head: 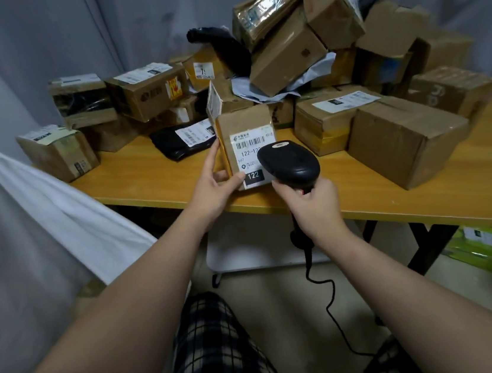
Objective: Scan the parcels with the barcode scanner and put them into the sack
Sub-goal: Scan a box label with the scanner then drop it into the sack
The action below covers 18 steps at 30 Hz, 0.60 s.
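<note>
Standing upright over the near edge of the worktop [150, 176], a brown parcel [243, 124] is held by the left hand [212, 190]. The thumb is laid on its front face at the bottom left corner, and the fingers are wrapped round its left side. Whether its base touches the worktop cannot be told. Its white label [246, 147], printed with a barcode and the number 122, is turned toward the camera.

The scanner [289, 162] is gripped by its handle in the right hand [315, 205], with the fingers curled round it. Its black head is seen in front of the label's lower right part, which is hidden by it. A black cable [329, 297] is trailed from the handle down to the floor. The hands are kept apart, one at each side of the parcel's lower half.

Cardboard boxes [403, 142] are piled along the far edge and over the right half of the worktop, several stacked on one another. A black bag [183, 141] with a white label is laid flat just behind the parcel, to its left. The white sack [64, 208] is seen beyond the worktop's left end. A green packet [478, 247] is seen on the floor under the right end.
</note>
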Available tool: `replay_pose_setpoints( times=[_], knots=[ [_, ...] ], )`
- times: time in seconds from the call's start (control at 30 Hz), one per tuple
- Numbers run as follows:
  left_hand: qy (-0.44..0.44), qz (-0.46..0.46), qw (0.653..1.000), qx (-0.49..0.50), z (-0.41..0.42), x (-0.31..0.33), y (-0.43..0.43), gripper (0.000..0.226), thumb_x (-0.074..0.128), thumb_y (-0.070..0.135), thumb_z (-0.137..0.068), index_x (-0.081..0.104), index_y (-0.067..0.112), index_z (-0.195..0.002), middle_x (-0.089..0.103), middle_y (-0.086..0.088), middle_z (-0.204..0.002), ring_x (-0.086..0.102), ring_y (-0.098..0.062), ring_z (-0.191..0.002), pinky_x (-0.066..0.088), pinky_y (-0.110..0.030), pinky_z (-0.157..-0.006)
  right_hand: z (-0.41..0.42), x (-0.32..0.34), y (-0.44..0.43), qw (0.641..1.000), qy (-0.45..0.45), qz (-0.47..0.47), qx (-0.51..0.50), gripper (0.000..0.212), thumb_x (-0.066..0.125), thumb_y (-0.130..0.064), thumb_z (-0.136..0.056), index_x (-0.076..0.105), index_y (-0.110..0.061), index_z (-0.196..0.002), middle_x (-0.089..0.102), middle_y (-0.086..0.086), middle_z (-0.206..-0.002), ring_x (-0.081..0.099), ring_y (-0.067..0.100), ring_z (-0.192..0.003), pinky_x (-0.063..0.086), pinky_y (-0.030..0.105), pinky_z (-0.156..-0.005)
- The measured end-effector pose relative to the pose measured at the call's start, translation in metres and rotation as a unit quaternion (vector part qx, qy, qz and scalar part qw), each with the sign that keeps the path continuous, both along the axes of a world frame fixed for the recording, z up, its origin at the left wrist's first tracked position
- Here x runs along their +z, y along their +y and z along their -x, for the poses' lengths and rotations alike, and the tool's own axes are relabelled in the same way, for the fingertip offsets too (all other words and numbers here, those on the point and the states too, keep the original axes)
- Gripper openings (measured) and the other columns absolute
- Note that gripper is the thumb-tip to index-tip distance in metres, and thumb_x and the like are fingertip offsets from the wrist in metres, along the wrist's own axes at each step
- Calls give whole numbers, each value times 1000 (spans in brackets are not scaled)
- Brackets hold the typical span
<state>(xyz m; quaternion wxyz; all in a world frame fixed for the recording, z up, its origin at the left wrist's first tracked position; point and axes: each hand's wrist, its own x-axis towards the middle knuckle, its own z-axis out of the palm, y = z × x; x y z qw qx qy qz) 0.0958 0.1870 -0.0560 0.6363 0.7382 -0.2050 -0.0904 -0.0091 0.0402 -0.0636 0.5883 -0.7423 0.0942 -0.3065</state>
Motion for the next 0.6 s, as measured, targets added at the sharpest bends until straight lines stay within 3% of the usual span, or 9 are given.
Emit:
replay_pose_setpoints(
  times=[0.13, 0.3, 0.6],
  knots=[
    [-10, 2, 1000, 2, 2, -2, 1, 81, 63, 11, -91, 14, 32, -152, 66, 7, -106, 67, 1, -93, 55, -20, -80, 5, -5, 5, 1000, 3, 22, -15, 17, 74, -25, -84, 60, -33, -77, 65, -17, -74, 60, -13, -73, 43, 5, -64],
    [-21, -3, 1000, 4, 6, 2, -1, 80, 62, 12, -92, 13, 31, -153, 57, 16, -104, 61, 15, -83, 51, -9, -70, 7, -3, 3, 998, 14, 68, -10, 11, 72, -28, -85, 64, -22, -80, 66, -4, -71, 63, 0, -70, 47, 14, -61],
    [-13, -15, 1000, 14, 5, 1, -2, 81, 62, 17, -92, 10, 38, -151, 58, 8, -114, 57, 1, -96, 48, -8, -65, 15, -15, 8, 997, -5, 71, -17, 14, 72, -23, -84, 66, -11, -86, 67, 4, -77, 65, 7, -77, 51, 20, -63]
  ],
)
